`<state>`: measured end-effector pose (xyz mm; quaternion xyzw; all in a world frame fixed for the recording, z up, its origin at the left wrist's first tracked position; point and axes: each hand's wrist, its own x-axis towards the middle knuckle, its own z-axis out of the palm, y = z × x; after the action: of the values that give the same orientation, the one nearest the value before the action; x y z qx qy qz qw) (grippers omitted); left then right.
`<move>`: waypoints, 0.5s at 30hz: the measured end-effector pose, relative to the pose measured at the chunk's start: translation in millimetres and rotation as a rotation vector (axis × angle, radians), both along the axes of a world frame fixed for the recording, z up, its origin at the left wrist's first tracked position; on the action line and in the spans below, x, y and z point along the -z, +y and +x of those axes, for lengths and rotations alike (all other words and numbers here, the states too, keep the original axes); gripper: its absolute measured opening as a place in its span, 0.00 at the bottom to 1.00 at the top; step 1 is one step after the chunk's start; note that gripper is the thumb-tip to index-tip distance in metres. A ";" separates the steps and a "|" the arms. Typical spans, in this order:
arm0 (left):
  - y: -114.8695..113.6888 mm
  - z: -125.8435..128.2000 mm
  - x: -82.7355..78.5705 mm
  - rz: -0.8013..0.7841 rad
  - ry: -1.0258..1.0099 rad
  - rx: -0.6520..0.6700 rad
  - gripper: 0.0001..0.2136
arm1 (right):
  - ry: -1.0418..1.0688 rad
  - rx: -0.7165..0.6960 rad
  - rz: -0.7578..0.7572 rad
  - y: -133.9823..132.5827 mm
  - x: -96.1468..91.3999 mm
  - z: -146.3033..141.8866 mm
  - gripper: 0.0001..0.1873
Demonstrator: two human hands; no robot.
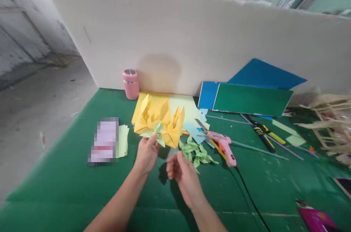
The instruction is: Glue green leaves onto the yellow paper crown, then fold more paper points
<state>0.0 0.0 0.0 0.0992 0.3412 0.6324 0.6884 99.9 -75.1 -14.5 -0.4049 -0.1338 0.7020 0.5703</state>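
My left hand [146, 151] is raised above the green table [68, 180] with its fingers closed on a folded yellow paper flower [161, 120] that has pale green paper leaves at its base. My right hand [182, 171] hovers just right of and below it, fingers curled loosely; I cannot make out anything in them. A small heap of folded green paper leaves [197, 151] lies on the table just beyond my right hand. A pink glue gun [223, 146] lies right of the leaves, its black cord [249, 195] running toward me.
Yellow and pale green paper sheets [181, 104] lie behind the flower, and a pink jar [131, 84] stands against the white board [192, 38]. Blue and green boards [251, 98], scissors [202, 126], a yellow-black tool [263, 133], a wooden frame [331, 118] and a note stack [123, 140] surround them. A person sits behind the board.
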 end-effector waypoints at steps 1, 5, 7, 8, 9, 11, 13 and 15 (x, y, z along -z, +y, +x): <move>-1.5 0.2 -0.4 0.000 -0.001 0.010 0.22 | 0.068 -0.001 -0.010 1.2 -0.2 -4.3 0.26; -4.5 1.2 -1.6 0.007 -0.006 0.043 0.20 | 0.293 0.069 -0.026 10.8 -2.0 -12.2 0.27; -3.5 1.2 -1.5 0.014 -0.008 0.051 0.18 | 0.364 0.135 -0.020 18.2 -4.7 -9.4 0.22; -2.6 0.9 -1.0 0.018 -0.008 0.051 0.17 | 0.389 0.161 -0.022 21.8 -6.7 -7.3 0.19; -1.7 0.3 -0.4 0.020 -0.008 0.051 0.16 | 0.412 0.182 -0.032 24.9 -8.8 -5.2 0.17; -0.1 -1.1 1.6 0.021 -0.007 0.047 0.16 | 0.454 0.206 -0.074 28.8 -13.0 -2.2 0.16; 0.8 -2.5 4.0 0.020 -0.001 0.046 0.16 | 0.491 0.217 -0.120 29.8 -15.4 -1.0 0.15; 1.0 -3.4 6.0 0.018 0.006 0.049 0.17 | 0.512 0.233 -0.146 29.3 -15.3 -0.6 0.13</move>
<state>-3.4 1.0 -6.0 0.1157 0.3352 0.6181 0.7016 99.3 -45.8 0.8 -0.2669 0.1126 0.7191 0.6317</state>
